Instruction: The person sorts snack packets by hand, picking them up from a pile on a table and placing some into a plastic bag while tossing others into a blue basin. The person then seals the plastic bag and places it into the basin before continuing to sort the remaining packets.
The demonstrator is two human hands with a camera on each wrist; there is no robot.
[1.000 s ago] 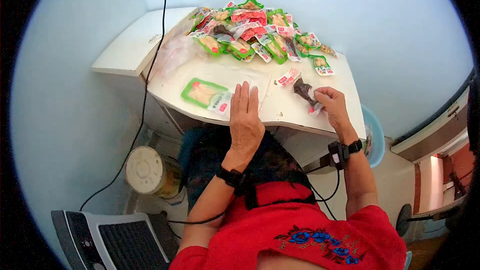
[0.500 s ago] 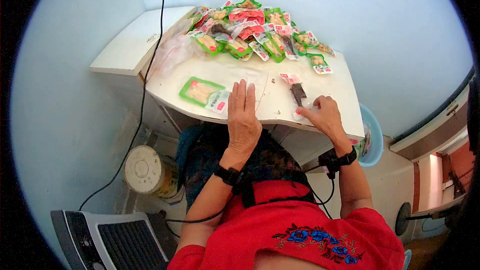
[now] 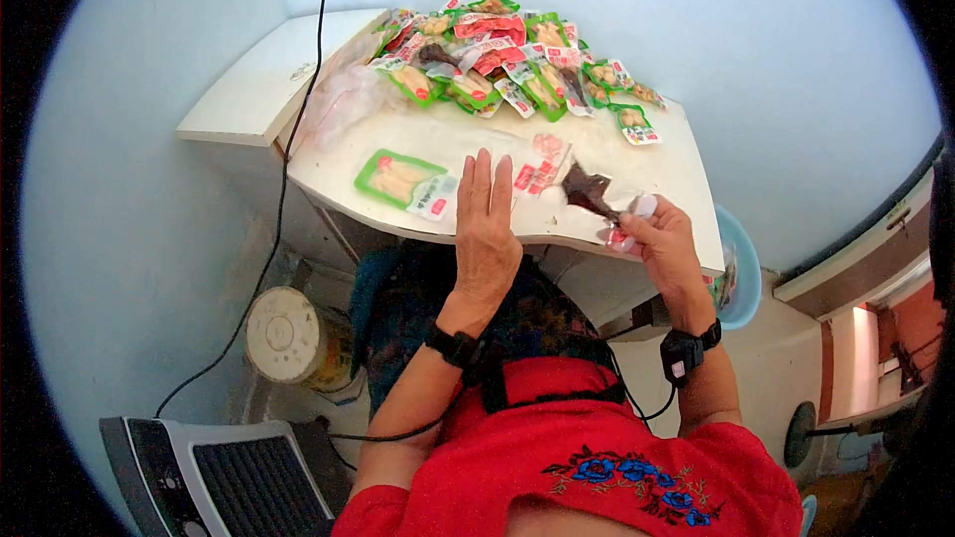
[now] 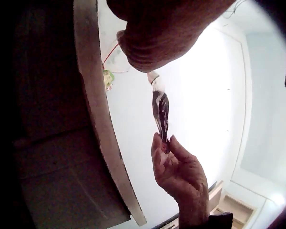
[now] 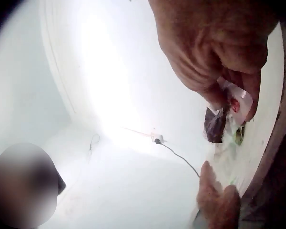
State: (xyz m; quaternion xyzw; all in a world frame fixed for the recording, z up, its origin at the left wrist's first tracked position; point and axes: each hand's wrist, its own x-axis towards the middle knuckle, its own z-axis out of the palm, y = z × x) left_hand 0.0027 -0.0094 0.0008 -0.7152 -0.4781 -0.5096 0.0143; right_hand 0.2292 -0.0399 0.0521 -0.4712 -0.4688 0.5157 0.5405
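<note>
In the head view my right hand [image 3: 668,249] pinches the lower end of a clear packet of dark meat [image 3: 587,189], shaped like a drumstick. Its red-printed end points toward my left hand [image 3: 486,224], which is held palm down with straight fingers over the table's front part. Left of those fingers lies a green-edged packet of pale food [image 3: 398,182], its white end beside the hand. The left wrist view shows the dark meat packet [image 4: 160,109] stretched between thumb and fingers of the right hand [image 4: 178,174] and the area below the left hand.
Behind, a heap of food packets [image 3: 487,60] covers the back of the white table [image 3: 438,134]. A crumpled clear plastic bag [image 3: 343,109] is at its left. A blue basin [image 3: 741,268] stands off the right edge; a lidded bucket [image 3: 288,335] sits on the floor at left.
The dark meat packet has swung from nearly upright to slanting, its printed end now close to my left hand. My right fingers have closed on its lower end. The left hand stays almost still.
</note>
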